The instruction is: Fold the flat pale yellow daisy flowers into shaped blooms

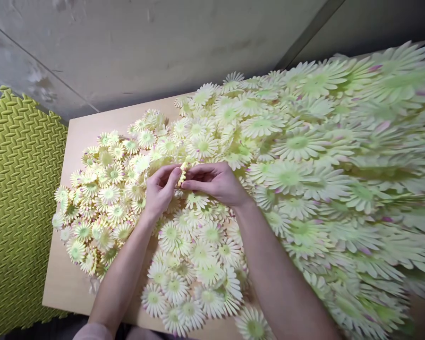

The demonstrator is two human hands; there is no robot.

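Observation:
Near the middle of the view, my left hand (pixel 163 186) and my right hand (pixel 214 182) meet over a heap of artificial daisy heads. Between them is a small cream-yellow artificial flower (pixel 183 174), seen edge-on. Thumb and fingers of my left hand pinch it from the left. The right fingertips are closed together at its other side. Just in front of my wrists lie pale flower heads (pixel 201 255) with green centres. A pile of smaller-looking flower heads (pixel 108 193) spreads to the left of my left arm.
Large pale-green flower heads (pixel 297 141) with pink-tipped petals cover the right side. A light wooden table (pixel 65 278) carries the flowers. Left of it stands a yellow-green textured foam mat (pixel 21 212) with a jigsaw edge. Behind the table rises a grey wall (pixel 145 47).

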